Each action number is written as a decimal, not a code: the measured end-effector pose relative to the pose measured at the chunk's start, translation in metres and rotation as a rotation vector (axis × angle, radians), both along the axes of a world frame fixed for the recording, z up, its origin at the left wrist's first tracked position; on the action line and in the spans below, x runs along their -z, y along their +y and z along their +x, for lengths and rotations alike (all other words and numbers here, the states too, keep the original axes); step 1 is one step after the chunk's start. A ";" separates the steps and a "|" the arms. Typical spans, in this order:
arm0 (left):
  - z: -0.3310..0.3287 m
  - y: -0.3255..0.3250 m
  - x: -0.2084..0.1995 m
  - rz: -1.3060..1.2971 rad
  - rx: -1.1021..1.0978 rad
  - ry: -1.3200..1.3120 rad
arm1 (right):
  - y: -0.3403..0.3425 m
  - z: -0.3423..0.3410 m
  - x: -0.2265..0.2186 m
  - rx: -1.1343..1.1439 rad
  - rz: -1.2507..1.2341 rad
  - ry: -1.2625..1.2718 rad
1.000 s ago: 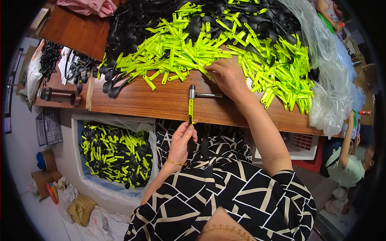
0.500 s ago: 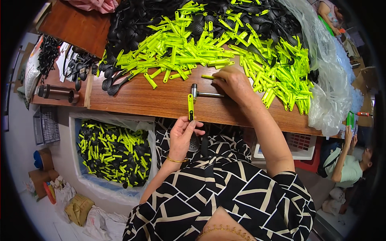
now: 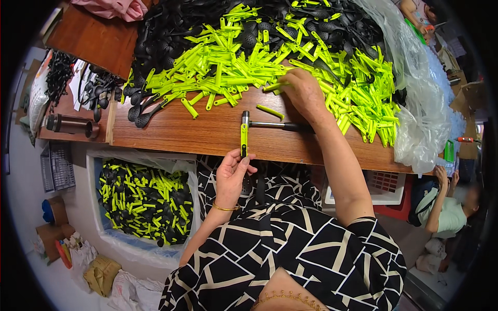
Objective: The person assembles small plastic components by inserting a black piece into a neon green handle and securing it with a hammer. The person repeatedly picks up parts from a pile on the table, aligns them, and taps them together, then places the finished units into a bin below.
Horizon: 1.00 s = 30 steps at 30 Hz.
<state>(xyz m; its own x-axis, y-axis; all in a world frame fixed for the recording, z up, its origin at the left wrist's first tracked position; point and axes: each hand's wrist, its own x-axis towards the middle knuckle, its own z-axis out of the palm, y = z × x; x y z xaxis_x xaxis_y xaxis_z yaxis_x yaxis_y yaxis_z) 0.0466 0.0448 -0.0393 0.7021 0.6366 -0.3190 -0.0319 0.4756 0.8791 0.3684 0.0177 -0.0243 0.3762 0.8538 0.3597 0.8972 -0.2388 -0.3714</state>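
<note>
My left hand is closed round the lower part of a black slotted spoon with a lime-green handle, held upright at the table's front edge. Its perforated head hangs below the hand, dim against the patterned clothing. The handle's top meets the metal head of a hammer lying on the table; the hammer's dark grip runs right, under my right forearm. My right hand is at the near edge of the heap of green handles, its fingertips pinched on one handle. A loose green handle lies just above the hammer.
Black slotted spoons are heaped behind the handles, with clear plastic sheeting at right. A lined bin of green-handled spoons stands below left. A brown flask lies at far left. Other people work at right.
My right hand has moved up to the heap's edge, leaving one green handle loose on the table. The spoon in my left hand now meets the hammer head, which shows more fully.
</note>
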 end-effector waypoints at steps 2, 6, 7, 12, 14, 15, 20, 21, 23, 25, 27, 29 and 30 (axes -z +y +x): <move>-0.002 0.003 0.001 0.005 -0.007 -0.008 | -0.004 0.002 0.004 0.005 0.047 0.044; 0.000 0.001 -0.002 0.019 -0.014 -0.023 | -0.018 0.003 0.008 -0.042 0.191 0.059; 0.002 0.001 -0.003 0.013 -0.014 -0.030 | -0.023 0.000 0.002 -0.041 0.219 0.008; 0.011 0.005 -0.005 0.022 0.088 0.006 | -0.047 -0.008 -0.002 -0.057 0.177 0.020; 0.013 0.006 -0.004 0.035 0.104 0.011 | -0.056 -0.012 0.001 -0.065 0.095 0.085; 0.014 0.005 -0.001 0.039 0.086 0.001 | -0.058 -0.019 -0.006 -0.076 0.130 0.143; 0.019 0.005 -0.002 0.068 0.073 -0.010 | -0.065 -0.060 -0.048 -0.330 0.033 0.269; 0.021 0.006 -0.002 0.079 0.099 -0.012 | -0.065 -0.064 -0.053 -0.376 0.000 0.241; 0.022 0.005 -0.006 0.081 0.136 -0.014 | -0.060 -0.072 -0.064 -0.492 -0.054 0.177; 0.021 0.005 -0.006 0.101 0.176 0.014 | -0.055 -0.077 -0.065 -0.529 -0.059 0.146; 0.020 0.003 -0.008 0.121 0.190 0.023 | -0.054 -0.079 -0.065 -0.558 -0.064 0.121; 0.021 -0.001 -0.014 0.142 0.178 0.014 | -0.054 -0.080 -0.065 -0.579 -0.068 0.103; 0.021 -0.001 -0.016 0.146 0.179 0.019 | -0.054 -0.082 -0.065 -0.572 -0.066 0.112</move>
